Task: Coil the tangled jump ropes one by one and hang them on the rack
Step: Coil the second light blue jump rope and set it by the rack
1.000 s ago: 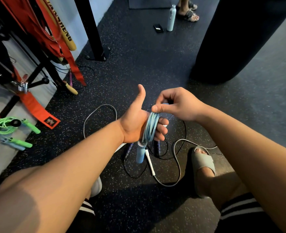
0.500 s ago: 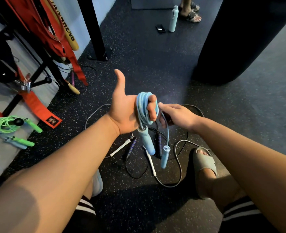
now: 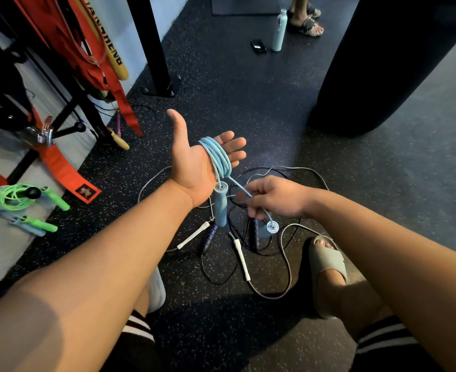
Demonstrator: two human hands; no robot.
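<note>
Closest in, the left hand (image 3: 194, 162) is held palm up with the fingers straight and the thumb stuck out, so it's flat open. The light blue jump rope (image 3: 217, 157) is wound in several loops around its palm and fingers. One blue handle (image 3: 220, 208) is left dangling just under the wrist. The rope's free end is pinched in the right hand (image 3: 272, 200), fingers curled round it, with the second handle (image 3: 272, 227) hung just below that hand.

Down on the speckled floor (image 3: 248, 116), a tangle is seen under both hands: a black rope with purple handles (image 3: 209, 237) and a grey rope with white handles (image 3: 241, 260), crossed over each other. A grey sandal (image 3: 327, 264) is planted right beside the pile.

Off to the left, a green jump rope (image 3: 9, 197) is already coiled and hung over a knobbed peg of the rack (image 3: 60, 132), with orange belts (image 3: 60, 167) draped nearby.

Further back, a black post (image 3: 154, 44) and a big dark punching bag (image 3: 382, 63) are seen. A pale bottle (image 3: 280, 30) is stood next to a phone (image 3: 258, 46), with somebody's sandalled feet (image 3: 306, 22) behind them.
</note>
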